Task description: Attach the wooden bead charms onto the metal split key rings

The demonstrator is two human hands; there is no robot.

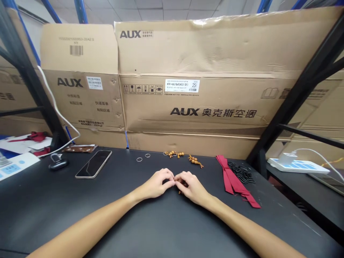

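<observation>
Over the middle of the black table, my left hand (161,182) and my right hand (192,186) meet fingertip to fingertip. Both are closed in a pinch. Brown and amber beads of a beaded charm (180,192) show under and between the fingers of my right hand, which hides most of it. What the left fingertips pinch is too small to make out. Beyond the hands lie two more beaded charms, one (174,154) beside metal rings and another (196,161) to its right. Two loose split rings (139,159) lie farther left.
Red ribbon strips (232,179) and a pile of black clasps (242,172) lie to the right. A phone (94,164), a black earbud case (58,162) and a brown wrapper (80,148) lie to the left. Cardboard panels (215,64) stand behind the table (150,229), between black metal posts.
</observation>
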